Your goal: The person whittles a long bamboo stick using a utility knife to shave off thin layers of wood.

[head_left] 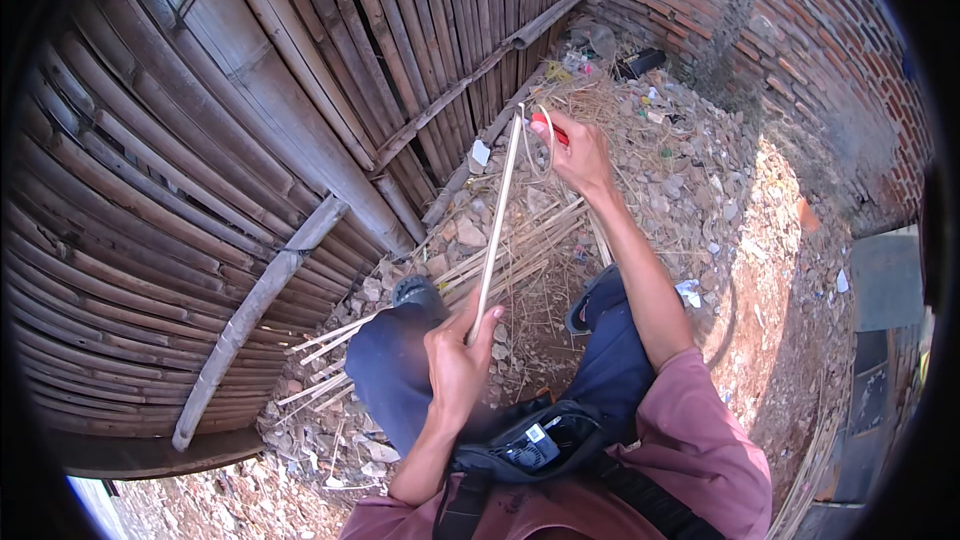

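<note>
My left hand grips the near end of a long pale bamboo strip that points away from me. At the strip's far end my right hand is stretched out and closed on a red-handled tool, held against the tip. A thin curled shaving hangs from the tip beside that hand. My knees in dark blue trousers sit below the strip.
A bamboo fence fills the left side, and a brick wall closes the right. Several cut bamboo strips lie on rubble and dry straw ahead. A dark waist bag rests on my lap.
</note>
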Motion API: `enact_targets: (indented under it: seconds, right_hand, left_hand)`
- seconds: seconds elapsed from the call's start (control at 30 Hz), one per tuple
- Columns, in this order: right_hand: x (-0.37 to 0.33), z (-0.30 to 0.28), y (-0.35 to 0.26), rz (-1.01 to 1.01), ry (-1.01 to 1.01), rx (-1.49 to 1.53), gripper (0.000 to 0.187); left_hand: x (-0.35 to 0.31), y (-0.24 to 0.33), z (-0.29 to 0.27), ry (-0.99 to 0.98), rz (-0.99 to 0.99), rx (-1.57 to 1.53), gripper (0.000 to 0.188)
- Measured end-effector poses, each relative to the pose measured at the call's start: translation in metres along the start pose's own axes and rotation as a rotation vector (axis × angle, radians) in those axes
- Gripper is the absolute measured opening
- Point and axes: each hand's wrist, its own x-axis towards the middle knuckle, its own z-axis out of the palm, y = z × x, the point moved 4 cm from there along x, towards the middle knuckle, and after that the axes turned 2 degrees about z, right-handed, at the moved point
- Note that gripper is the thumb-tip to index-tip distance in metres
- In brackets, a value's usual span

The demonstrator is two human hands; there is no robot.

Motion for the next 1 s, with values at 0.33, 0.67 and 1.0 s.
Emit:
enact_targets:
  seconds: [0.33, 0.67, 1.0]
  right_hand:
    - [0.023, -0.031, 0.093, 0.279, -0.045, -0.168, 0.052]
    - [-0.007, -0.055, 0.064, 0.370, 0.064, 0.846, 0.057]
    - [-0.050, -0.019, -0.027, 0.303, -0.314, 1.161, 0.049]
  left_hand:
    - [-0.040, -0.035, -0.019, 0.065, -0.077, -0.022, 0.039]
    - [0.006, -0.009, -0.013, -0.072, -0.012, -0.052, 0.040]
    - [0.035, 0.027, 0.002, -0.232, -0.016, -0.152, 0.028]
